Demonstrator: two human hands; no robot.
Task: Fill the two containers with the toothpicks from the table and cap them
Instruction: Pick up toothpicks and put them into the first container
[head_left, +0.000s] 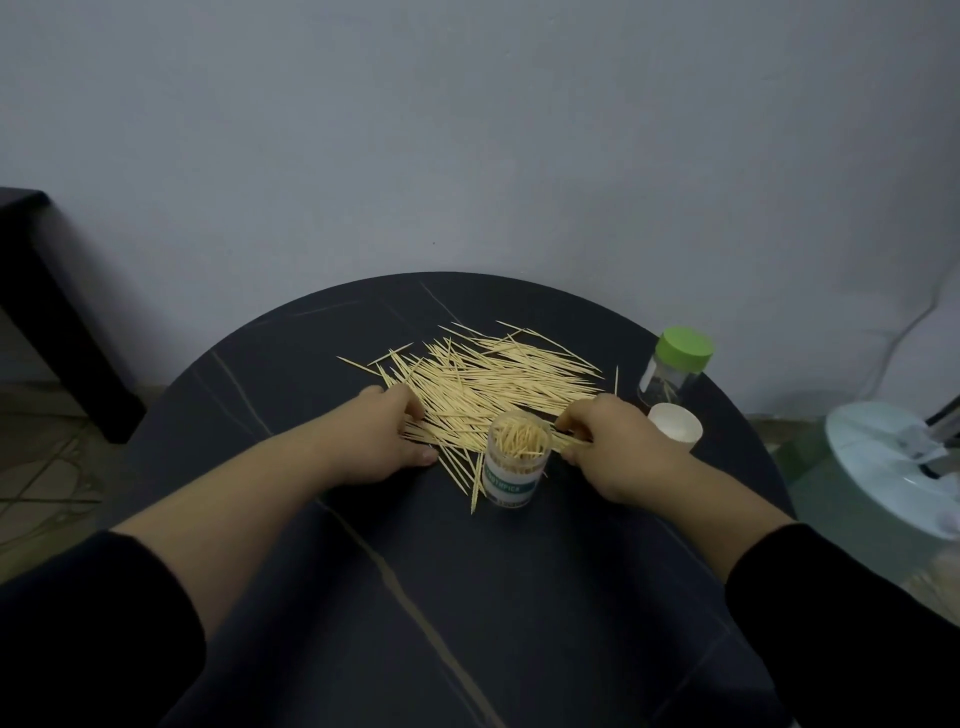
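Observation:
A loose pile of wooden toothpicks (488, 379) is spread over the middle of the round dark table (415, 597). In front of it stands an uncapped clear container (515, 462), packed with upright toothpicks. My left hand (382, 441) rests on the pile's left edge, fingers curled over some toothpicks. My right hand (618, 447) pinches a small bunch of toothpicks just right of the open container. A second clear container with a green cap (675, 366) stands at the table's right edge. A white cap (675, 426) lies in front of it.
A dark piece of furniture (47, 312) stands on the floor at the left. A pale round appliance base (893, 467) sits to the right of the table. The wall rises close behind the table's far edge.

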